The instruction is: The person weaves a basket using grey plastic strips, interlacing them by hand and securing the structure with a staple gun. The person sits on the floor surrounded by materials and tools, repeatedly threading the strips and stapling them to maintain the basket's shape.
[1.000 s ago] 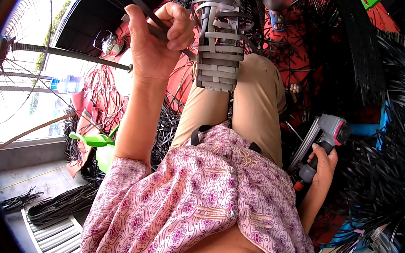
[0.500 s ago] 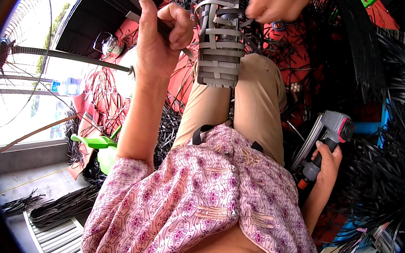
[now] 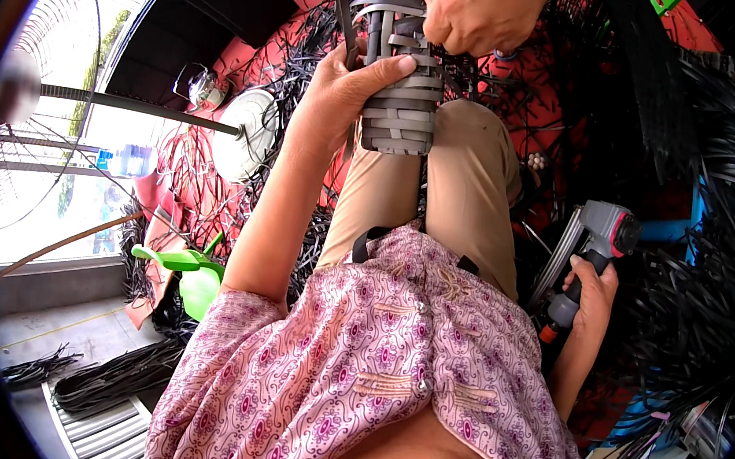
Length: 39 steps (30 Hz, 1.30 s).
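Note:
A tall woven column of grey straps (image 3: 401,113) stands on my knee in tan trousers. My left hand (image 3: 341,94) wraps around its left side, thumb across the weave. From the top edge another person's hand (image 3: 481,10) grips the upper part of the same column. Low at the right, beside my thigh, my right hand (image 3: 593,297) holds a grey and red nail gun (image 3: 601,234) by its handle, nose pointing up and left.
Loose black strips cover the red mat (image 3: 568,81) and pile up at the right (image 3: 709,262). A bundle of strips (image 3: 105,377) lies at lower left near a green plastic piece (image 3: 191,270). A standing fan (image 3: 18,90) and a white round object (image 3: 248,134) are left.
My left hand left the dark strap it held up and moved right onto the woven column. Another person's hand came in from the top and took hold of it. The nail gun stayed put.

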{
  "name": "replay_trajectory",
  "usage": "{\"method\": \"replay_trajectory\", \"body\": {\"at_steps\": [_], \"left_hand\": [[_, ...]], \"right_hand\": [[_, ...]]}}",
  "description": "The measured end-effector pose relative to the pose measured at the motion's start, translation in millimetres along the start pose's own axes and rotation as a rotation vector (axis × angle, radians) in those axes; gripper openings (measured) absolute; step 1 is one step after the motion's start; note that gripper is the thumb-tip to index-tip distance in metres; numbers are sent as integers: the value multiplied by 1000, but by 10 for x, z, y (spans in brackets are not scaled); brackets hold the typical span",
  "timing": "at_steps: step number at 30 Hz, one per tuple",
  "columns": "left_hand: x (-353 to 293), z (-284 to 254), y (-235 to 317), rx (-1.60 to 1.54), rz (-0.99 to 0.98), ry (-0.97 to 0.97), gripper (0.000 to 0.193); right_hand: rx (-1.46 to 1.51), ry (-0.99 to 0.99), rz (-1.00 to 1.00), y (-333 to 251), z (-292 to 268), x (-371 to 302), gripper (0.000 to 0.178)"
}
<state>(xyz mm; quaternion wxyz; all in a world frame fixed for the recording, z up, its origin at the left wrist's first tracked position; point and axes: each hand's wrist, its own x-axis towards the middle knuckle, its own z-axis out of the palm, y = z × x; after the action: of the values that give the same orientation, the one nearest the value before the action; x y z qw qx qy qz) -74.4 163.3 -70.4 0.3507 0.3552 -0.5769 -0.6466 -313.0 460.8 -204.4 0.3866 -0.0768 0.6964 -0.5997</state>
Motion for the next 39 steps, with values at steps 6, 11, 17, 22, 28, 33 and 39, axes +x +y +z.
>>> {"method": "replay_trajectory", "body": {"at_steps": [6, 11, 17, 22, 28, 33, 39], "left_hand": [[24, 7, 34, -153, -211, -30, 25], [194, 36, -64, -195, -166, -21, 24], [262, -71, 163, -267, -220, -43, 24], [246, -177, 422, -305, -258, -118, 28], [174, 28, 153, -249, -212, -40, 25], [245, -40, 131, -288, -259, 46, 20], [240, -100, 93, -289, -211, 79, 21]], "right_hand": [[5, 28, 26, -31, 29, -21, 20], [-3, 28, 45, -52, 15, -38, 20], [5, 69, 55, -77, 39, -61, 19], [0, 64, 50, -65, 39, -70, 18], [41, 66, 49, -113, 97, -88, 16], [-7, 58, 57, -74, 38, -65, 18], [43, 88, 41, 8, 37, -28, 20]]}}
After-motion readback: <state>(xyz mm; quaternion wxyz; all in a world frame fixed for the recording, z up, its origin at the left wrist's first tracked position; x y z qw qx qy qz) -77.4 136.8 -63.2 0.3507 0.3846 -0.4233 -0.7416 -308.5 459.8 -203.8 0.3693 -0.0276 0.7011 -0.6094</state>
